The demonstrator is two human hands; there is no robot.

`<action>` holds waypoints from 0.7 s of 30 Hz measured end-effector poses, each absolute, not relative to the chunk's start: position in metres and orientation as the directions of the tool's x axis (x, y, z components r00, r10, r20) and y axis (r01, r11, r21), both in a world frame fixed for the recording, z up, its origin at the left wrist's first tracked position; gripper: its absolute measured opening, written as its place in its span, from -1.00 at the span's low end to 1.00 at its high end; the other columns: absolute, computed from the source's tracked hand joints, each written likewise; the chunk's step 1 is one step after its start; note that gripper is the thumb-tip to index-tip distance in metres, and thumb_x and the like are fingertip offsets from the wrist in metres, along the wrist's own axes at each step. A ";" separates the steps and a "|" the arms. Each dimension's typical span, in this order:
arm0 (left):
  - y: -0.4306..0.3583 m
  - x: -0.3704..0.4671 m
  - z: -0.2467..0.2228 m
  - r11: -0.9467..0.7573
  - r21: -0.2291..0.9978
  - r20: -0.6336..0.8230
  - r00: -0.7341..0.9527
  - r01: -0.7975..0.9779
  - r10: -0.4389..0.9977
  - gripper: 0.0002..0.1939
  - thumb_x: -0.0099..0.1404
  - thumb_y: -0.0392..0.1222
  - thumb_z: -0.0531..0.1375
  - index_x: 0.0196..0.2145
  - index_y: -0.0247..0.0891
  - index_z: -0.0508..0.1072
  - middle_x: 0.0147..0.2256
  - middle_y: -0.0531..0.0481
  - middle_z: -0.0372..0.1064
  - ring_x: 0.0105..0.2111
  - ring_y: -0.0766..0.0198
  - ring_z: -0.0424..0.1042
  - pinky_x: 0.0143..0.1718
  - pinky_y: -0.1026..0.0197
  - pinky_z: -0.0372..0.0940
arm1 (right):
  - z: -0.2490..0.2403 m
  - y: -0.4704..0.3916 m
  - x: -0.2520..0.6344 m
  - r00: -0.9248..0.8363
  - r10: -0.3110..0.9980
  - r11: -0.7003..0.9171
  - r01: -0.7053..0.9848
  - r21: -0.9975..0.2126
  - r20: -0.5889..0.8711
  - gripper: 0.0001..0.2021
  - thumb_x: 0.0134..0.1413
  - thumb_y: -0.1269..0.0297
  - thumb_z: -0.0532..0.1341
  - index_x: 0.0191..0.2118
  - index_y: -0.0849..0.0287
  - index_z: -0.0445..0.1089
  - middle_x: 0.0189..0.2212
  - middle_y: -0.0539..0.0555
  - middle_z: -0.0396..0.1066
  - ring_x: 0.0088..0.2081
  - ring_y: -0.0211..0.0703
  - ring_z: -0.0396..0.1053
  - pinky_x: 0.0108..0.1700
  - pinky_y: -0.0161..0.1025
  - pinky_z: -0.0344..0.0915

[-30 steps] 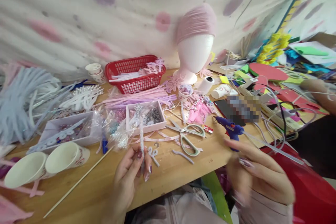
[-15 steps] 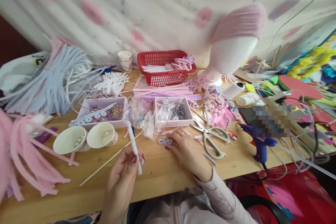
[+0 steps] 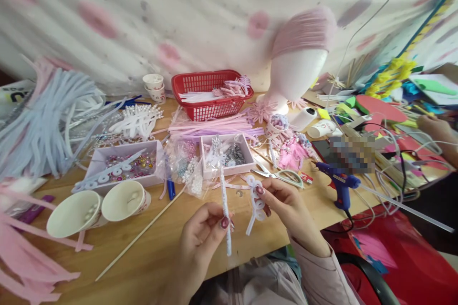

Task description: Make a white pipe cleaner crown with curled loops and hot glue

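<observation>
Between thumb and fingers, my left hand (image 3: pixel 200 240) pinches a thin pale lavender fuzzy stem (image 3: pixel 224 190), held nearly upright. My right hand (image 3: pixel 291 207) is closed on a pale lavender curled pipe cleaner piece (image 3: pixel 258 204), which has several small loops and a short straight tail. The two pieces are close together but apart, above the front of the wooden table (image 3: pixel 157 252). Just behind my hands lie scissors (image 3: pixel 291 177) with pale green handles and a lavender box (image 3: pixel 229 169) of silvery bits.
Two paper cups (image 3: pixel 125 200) with beads stand left, beside a wooden stick (image 3: pixel 139 236). A red basket (image 3: pixel 203 112) and a foam head (image 3: pixel 296 69) are behind. A blue glue gun (image 3: pixel 339 186) lies right. Another person's hand (image 3: pixel 436 128) reaches in at the far right.
My right hand has lifted the curled pipe cleaner piece off the table and brought it up beside the stem. My left hand has moved right with the stem. The view has shifted right.
</observation>
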State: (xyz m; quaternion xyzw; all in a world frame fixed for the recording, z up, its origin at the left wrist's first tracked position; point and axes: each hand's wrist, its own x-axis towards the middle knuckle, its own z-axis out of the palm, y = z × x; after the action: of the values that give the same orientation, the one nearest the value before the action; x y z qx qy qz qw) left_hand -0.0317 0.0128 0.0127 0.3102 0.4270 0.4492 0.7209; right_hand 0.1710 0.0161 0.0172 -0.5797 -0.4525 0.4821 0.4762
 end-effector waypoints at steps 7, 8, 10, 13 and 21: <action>0.019 -0.005 0.008 0.410 0.834 -0.258 0.394 -0.370 0.882 -0.64 0.15 0.12 0.38 -0.37 -0.25 0.53 -0.44 0.01 0.44 -0.40 0.27 0.37 -0.32 0.27 0.27 | 0.028 0.017 0.162 0.282 0.957 0.072 -0.024 -0.997 0.062 -0.65 0.18 0.02 0.30 -0.46 0.14 0.30 -0.61 -0.12 0.13 -0.60 -0.36 -0.02 -0.59 -0.37 -0.04; 0.019 -0.001 0.010 0.405 0.836 -0.258 0.387 -0.369 0.885 -0.63 0.15 0.13 0.38 -0.38 -0.26 0.52 -0.44 0.01 0.44 -0.40 0.26 0.37 -0.32 0.26 0.27 | 0.029 0.018 0.162 0.290 0.954 0.096 -0.041 -0.995 0.080 -0.65 0.19 0.02 0.29 -0.46 0.14 0.27 -0.61 -0.13 0.11 -0.60 -0.36 -0.03 -0.59 -0.37 -0.05; 0.018 0.006 0.014 0.400 0.842 -0.270 0.359 -0.362 0.893 -0.63 0.13 0.13 0.39 -0.40 -0.25 0.51 -0.45 0.00 0.44 -0.40 0.25 0.37 -0.32 0.24 0.27 | 0.030 0.019 0.164 0.304 0.946 0.134 -0.056 -0.989 0.111 -0.65 0.23 0.03 0.26 -0.46 0.13 0.24 -0.62 -0.14 0.09 -0.61 -0.36 -0.06 -0.59 -0.36 -0.08; 0.016 0.017 0.020 0.398 0.848 -0.278 0.343 -0.351 0.897 -0.63 0.12 0.12 0.40 -0.41 -0.25 0.50 -0.47 0.01 0.44 -0.41 0.25 0.36 -0.34 0.24 0.27 | 0.031 0.020 0.167 0.322 0.935 0.166 -0.035 -0.985 0.147 -0.65 0.27 0.06 0.24 -0.46 0.12 0.24 -0.62 -0.14 0.09 -0.61 -0.35 -0.06 -0.59 -0.35 -0.10; 0.012 0.036 0.029 0.408 0.853 -0.278 0.377 -0.326 0.883 -0.62 0.10 0.14 0.40 -0.45 -0.24 0.49 -0.52 0.04 0.37 -0.47 0.26 0.34 -0.39 0.25 0.28 | 0.026 0.021 0.175 0.370 0.905 0.206 0.048 -0.977 0.210 -0.67 0.31 0.09 0.20 -0.45 0.12 0.23 -0.61 -0.15 0.03 -0.60 -0.33 -0.09 -0.58 -0.31 -0.10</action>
State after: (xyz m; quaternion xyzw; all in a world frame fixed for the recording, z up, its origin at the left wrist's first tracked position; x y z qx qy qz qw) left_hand 0.0356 0.0120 0.0291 0.3630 0.3835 0.4052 0.7463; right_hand 0.1754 0.0207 0.0264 -0.5318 -0.4482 0.3376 0.6343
